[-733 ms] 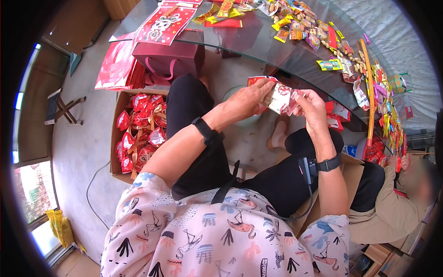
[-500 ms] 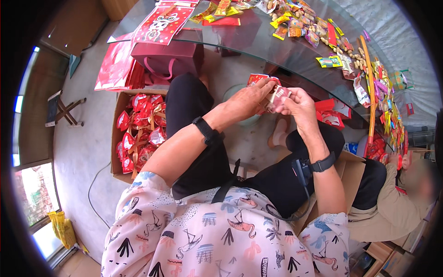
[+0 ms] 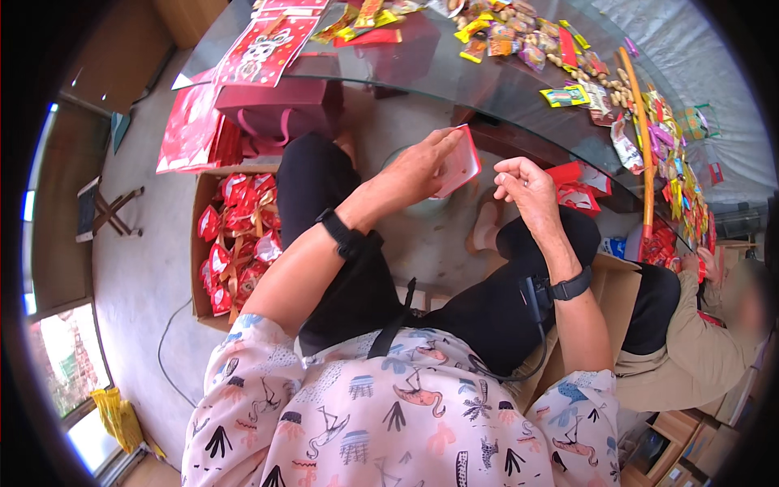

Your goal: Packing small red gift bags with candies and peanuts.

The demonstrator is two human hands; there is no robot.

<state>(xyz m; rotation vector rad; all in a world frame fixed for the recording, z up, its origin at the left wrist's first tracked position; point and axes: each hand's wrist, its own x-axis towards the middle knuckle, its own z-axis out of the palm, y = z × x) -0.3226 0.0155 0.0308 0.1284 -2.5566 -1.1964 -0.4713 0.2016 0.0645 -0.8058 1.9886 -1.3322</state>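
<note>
A red bag with a pale inner face [image 3: 463, 166] is in my left hand [image 3: 415, 169], whose fingers lie over its left side. Facing it across a small gap, my right hand [image 3: 527, 188] has its fingers curled together, with nothing visible in them. Beside my left knee, a cardboard box [image 3: 197, 268] holds many filled red pouches [image 3: 235, 219] with gold-brown ties. Flat red printed bags [image 3: 264, 50] with a cartoon animal lie on the glass table's left part. Wrapped sweets and peanuts [image 3: 527, 40] are spread over the tabletop ahead.
The glass table's edge [image 3: 414, 89] curves beyond my hands. A maroon gift bag [image 3: 280, 101] stands below its left part. An orange stick [image 3: 647, 146] lies among the sweets. At right sits another person [image 3: 690, 357]. An open cardboard box [image 3: 613, 304] is beside my right leg.
My hands have drawn apart; the small pale packet they both held no longer shows. The red bag in my left hand now shows its pale inner face.
</note>
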